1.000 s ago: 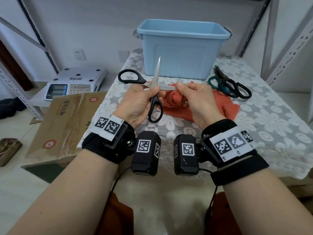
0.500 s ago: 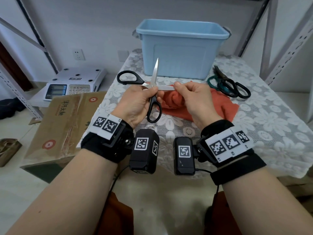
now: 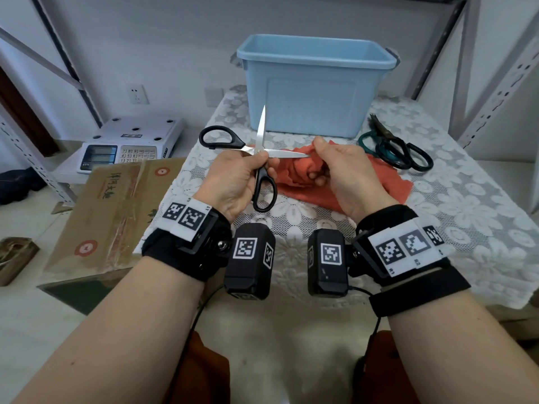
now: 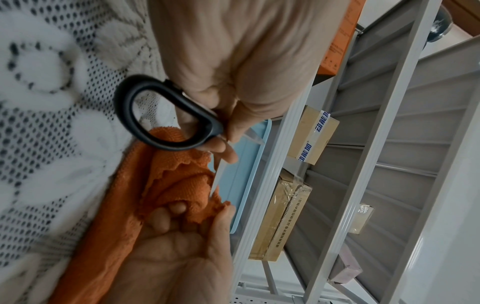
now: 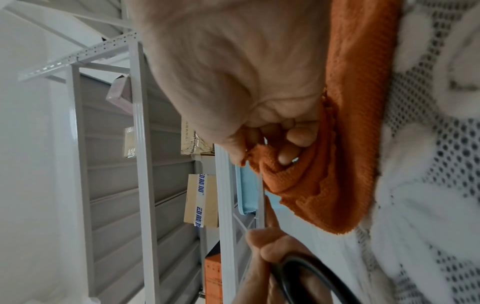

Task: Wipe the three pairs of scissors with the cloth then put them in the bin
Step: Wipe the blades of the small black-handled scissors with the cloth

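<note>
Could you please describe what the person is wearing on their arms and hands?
The forearms are bare, without sleeves, and both hands, left and right, are gloveless. Each wrist carries a black strap topped by a white plate of black square markers, plus a black box-shaped camera with a marker and thin black cable.

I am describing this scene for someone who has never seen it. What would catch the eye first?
First, the open black-handled steel scissors held at the centre above the table, gripped near the pivot by the left hand. The right hand pinches the crumpled orange cloth at the tip of the sideways blade. Behind stands the light blue plastic bin; to its right on the white lace tablecloth lie two more dark scissors.
</note>
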